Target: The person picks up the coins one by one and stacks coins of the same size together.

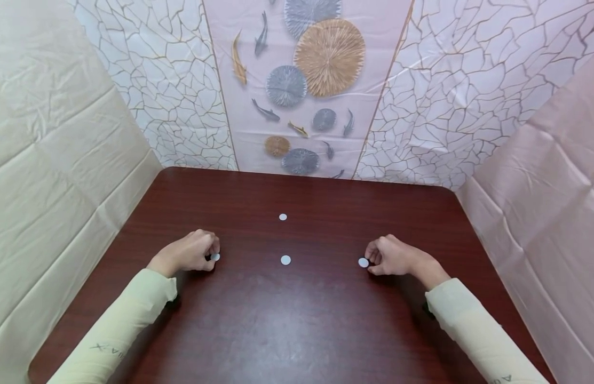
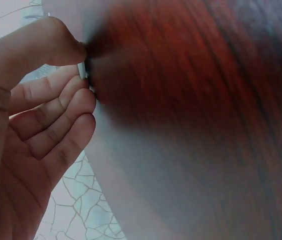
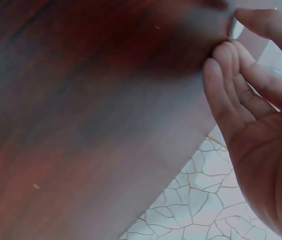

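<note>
A small white disc [image 1: 215, 257] lies at the fingertips of my left hand [image 1: 193, 252] on the left of the dark red table. In the left wrist view, thumb and forefinger pinch this disc [image 2: 82, 70] by its edges, the other fingers bent alongside. Over on the right, another white disc [image 1: 363, 262] sits at the fingertips of my right hand [image 1: 395, 256]. The right wrist view has that disc [image 3: 236, 29] edge-on between thumb and fingers, which hold it close to the tabletop. Both hands are low over the wood, palms facing inward.
Two more white discs lie on the table [image 1: 277, 325] between the hands: a nearer disc [image 1: 285, 260] and a farther disc [image 1: 283, 217]. A patterned cloth [image 1: 297, 128] hangs behind the far edge, with pale cloth walls [image 1: 61, 160] at both sides.
</note>
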A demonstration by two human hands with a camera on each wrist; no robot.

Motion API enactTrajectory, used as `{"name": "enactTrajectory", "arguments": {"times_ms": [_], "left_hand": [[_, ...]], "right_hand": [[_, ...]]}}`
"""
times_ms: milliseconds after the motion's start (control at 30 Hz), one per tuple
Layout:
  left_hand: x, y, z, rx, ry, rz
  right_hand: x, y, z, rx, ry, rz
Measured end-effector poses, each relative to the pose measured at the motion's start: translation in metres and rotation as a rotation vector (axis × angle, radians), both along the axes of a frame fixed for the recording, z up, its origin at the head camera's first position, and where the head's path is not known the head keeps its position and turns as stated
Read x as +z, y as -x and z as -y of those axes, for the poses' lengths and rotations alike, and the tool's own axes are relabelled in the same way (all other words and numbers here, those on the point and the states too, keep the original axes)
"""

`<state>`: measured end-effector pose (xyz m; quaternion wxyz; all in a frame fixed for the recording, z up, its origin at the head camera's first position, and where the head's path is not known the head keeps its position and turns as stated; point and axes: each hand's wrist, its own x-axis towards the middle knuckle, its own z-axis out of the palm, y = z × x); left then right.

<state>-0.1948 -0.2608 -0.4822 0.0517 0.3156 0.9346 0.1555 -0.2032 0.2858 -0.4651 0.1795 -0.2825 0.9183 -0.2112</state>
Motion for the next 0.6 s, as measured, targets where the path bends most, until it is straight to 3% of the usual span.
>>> {"name": "enactTrajectory", "arguments": {"times_ms": [133, 300, 467, 600], "left_hand": [[0.003, 0.000, -0.001, -0.002, 0.009, 0.018], [0.007, 0.001, -0.001, 0.003, 0.010, 0.057], [0.009, 0.001, -0.002, 0.017, 0.014, 0.092], [0.009, 0.002, -0.001, 0.021, 0.023, 0.099]], "right_hand": [[0.011, 0.004, 0.001, 0.004, -0.039, 0.016], [0.028, 0.013, 0.012, 0.025, -0.071, -0.049], [0.042, 0.026, 0.034, 0.102, -0.071, -0.131], [0.048, 0.035, 0.057, 0.137, -0.065, -0.141]]}}
